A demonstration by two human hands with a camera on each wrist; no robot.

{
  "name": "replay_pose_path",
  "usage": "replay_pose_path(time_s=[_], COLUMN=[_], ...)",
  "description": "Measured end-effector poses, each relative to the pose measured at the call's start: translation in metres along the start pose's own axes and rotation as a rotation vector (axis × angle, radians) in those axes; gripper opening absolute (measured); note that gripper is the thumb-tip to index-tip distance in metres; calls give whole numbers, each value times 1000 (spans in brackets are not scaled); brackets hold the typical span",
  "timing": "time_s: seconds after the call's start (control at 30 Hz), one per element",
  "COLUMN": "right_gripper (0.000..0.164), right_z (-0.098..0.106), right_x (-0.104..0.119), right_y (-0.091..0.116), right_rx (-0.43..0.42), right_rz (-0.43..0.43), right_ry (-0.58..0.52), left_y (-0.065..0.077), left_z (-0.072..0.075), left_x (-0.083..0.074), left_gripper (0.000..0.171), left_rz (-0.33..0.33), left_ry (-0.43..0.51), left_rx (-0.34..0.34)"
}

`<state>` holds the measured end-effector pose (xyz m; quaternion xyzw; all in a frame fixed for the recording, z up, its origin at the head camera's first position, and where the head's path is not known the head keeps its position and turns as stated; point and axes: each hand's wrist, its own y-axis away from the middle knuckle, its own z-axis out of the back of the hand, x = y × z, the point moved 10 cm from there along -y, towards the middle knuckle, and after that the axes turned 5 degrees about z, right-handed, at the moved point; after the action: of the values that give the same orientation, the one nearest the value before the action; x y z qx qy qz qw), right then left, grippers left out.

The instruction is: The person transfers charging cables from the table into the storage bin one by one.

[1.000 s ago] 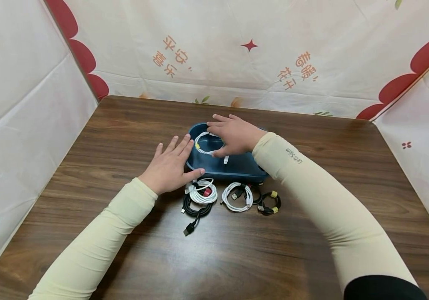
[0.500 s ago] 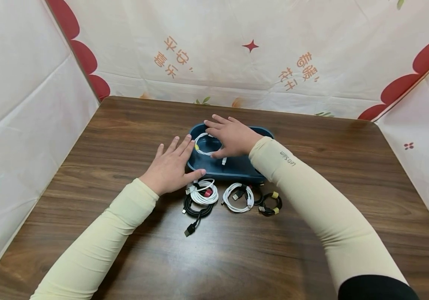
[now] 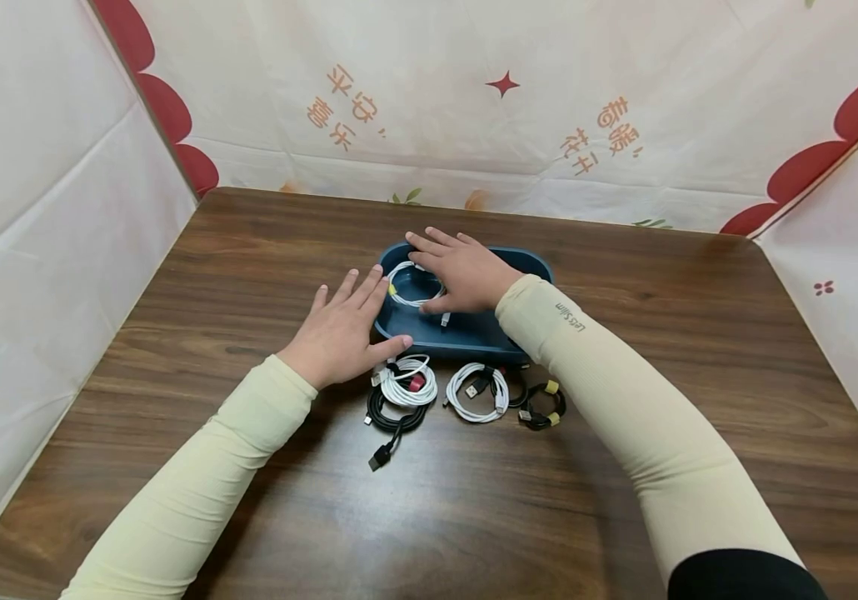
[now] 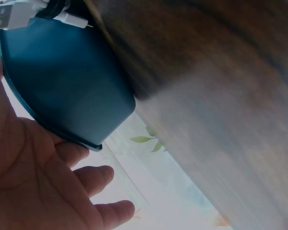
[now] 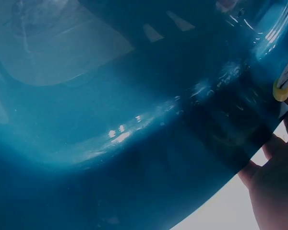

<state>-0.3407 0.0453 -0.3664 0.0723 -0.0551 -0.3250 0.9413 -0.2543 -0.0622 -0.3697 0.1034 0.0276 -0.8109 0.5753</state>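
A white cable coil (image 3: 399,295) with a yellow tie lies in the left part of a dark blue tray (image 3: 466,335). My right hand (image 3: 466,271) is over the tray with its fingers spread, partly covering the coil; in the right wrist view, its fingers are near the rim, close to the yellow tie (image 5: 281,91). My left hand (image 3: 339,333) is at the tray's left end, fingers straight, the thumb near the front rim. In the left wrist view, fingertips (image 4: 77,152) touch or nearly touch the rim.
In front of the tray, a white coil (image 3: 417,382) with a red tie sits on a black cable (image 3: 391,421). To the right lie another white coil (image 3: 476,414) and a black coil (image 3: 544,417) with yellow ties. A printed cloth (image 3: 429,108) stands behind the wooden table (image 3: 414,525).
My right hand and the white coil in the tray have shifted slightly left, showing more of the tray's right rim. My left hand stays almost in place.
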Motion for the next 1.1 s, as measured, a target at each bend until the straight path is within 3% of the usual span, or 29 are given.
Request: replay_pose_path(time_s=[0.63, 1.1], right_gripper=[89, 87], right_z=[-2, 13], right_x=[-2, 1], right_y=[-2, 2], right_rx=[11, 19], right_rz=[0, 11], right_ry=[24, -10], left_y=[1, 2], left_z=[0, 1], left_x=[0, 0], left_gripper=[93, 93], left_rz=[1, -6], left_ry=[3, 17], left_rx=[7, 11])
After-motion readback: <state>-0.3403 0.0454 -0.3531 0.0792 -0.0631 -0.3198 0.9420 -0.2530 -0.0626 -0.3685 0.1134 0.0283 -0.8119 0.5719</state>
